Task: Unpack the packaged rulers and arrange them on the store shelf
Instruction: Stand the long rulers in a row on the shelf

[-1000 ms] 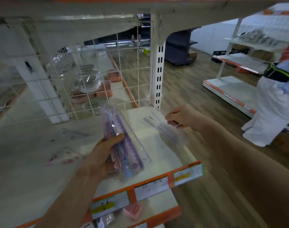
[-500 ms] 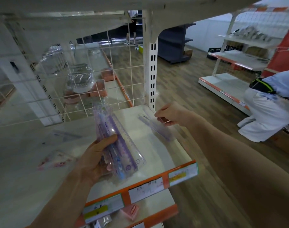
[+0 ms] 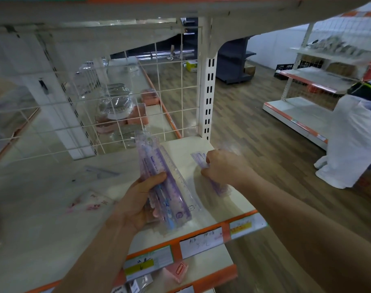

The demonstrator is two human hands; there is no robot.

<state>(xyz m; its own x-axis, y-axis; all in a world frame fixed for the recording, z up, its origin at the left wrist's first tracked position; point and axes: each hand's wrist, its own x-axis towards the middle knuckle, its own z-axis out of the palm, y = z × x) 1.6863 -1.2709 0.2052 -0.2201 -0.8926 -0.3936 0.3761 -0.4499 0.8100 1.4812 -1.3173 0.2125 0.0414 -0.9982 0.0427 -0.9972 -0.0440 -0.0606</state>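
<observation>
Ruler pinched by the right hand, at three o'clock from the bundle the left hand grips, should land flat and square.

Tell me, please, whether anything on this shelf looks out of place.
Yes: a loose clear wrapper with pink print lies on the shelf, left of the left hand gripping the ruler pack, apparently discarded packaging. Behind it, a clear ruler-like piece lies askew, apart from the ruler that the right hand holds.
</observation>
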